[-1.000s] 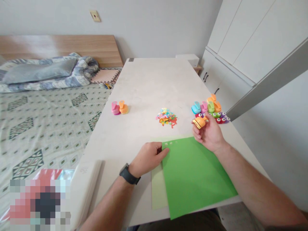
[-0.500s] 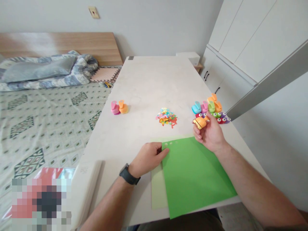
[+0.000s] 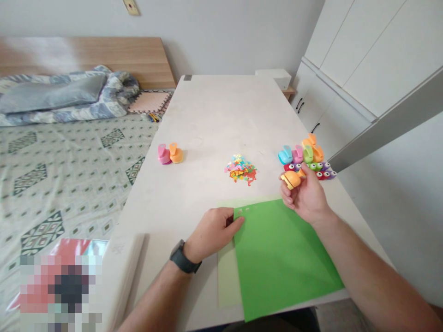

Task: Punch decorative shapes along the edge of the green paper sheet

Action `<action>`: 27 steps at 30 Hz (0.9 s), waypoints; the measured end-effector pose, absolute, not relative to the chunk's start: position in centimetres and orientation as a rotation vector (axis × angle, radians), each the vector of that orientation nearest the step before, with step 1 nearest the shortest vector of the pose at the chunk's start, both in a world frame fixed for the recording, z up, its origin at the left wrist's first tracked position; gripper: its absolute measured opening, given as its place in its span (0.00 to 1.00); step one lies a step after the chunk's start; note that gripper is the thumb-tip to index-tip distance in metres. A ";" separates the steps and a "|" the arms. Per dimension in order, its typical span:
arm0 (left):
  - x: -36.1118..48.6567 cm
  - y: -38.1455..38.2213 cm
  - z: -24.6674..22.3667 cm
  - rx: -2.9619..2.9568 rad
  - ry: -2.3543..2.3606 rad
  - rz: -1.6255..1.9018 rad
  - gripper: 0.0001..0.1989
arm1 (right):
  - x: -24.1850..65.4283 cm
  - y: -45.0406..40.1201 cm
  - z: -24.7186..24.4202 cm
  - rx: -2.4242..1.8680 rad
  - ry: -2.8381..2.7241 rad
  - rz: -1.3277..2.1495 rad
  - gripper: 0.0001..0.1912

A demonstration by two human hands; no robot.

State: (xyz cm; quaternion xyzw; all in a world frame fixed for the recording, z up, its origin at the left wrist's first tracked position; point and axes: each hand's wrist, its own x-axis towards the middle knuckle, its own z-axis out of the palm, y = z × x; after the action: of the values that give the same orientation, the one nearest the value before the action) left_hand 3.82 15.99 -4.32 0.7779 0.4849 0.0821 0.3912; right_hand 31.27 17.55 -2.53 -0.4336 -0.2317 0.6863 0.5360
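Note:
My left hand point(image 3: 218, 229) pinches the upper left corner of a green paper sheet point(image 3: 280, 263) between thumb and fingers. A few small shapes are cut out of that sheet along its top edge. Under it lies a pale yellow-green sheet point(image 3: 228, 281), showing at the left side. My right hand point(image 3: 309, 198) is closed around an orange craft punch point(image 3: 293, 179), held above the table past the green sheet's top edge. Beyond the sheets, a pile of colourful paper cutouts point(image 3: 241, 170) is spread on the table.
More craft punches point(image 3: 308, 154) stand in a group at the right table edge, behind my right hand. A pink punch point(image 3: 164, 154) and an orange punch point(image 3: 176, 153) sit at the left. A long white case point(image 3: 126, 272) lies at the near left, beside a bed point(image 3: 79, 184).
Both hands keep their holds on the sheet and the punch. The punch is slightly turned in my right hand. The whole view has shifted a little as my head moved.

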 end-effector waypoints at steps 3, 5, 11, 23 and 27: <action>3.8 16.0 -4.3 1.990 1.244 0.213 0.22 | 31.3 17.5 -2.5 -1.031 -0.543 1.637 0.27; 3.9 16.0 -4.3 1.999 1.254 0.210 0.22 | 31.3 17.4 -2.4 -1.031 -0.540 1.638 0.27; 4.0 16.3 -4.3 1.990 1.271 0.183 0.22 | 31.1 17.2 -2.3 -1.035 -0.536 1.633 0.26; 3.9 16.1 -4.1 1.974 1.241 0.187 0.22 | 30.9 16.9 -2.6 -1.041 -0.554 1.632 0.27; 3.8 16.3 -4.0 1.930 1.234 0.184 0.23 | 30.7 16.8 -2.4 -1.055 -0.551 1.622 0.27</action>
State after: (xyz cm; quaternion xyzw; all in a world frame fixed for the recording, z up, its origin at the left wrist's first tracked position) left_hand 3.84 16.33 -4.02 0.7662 0.4900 0.0732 0.4092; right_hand 30.72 16.84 -2.38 -0.4431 -0.2313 0.6809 0.5353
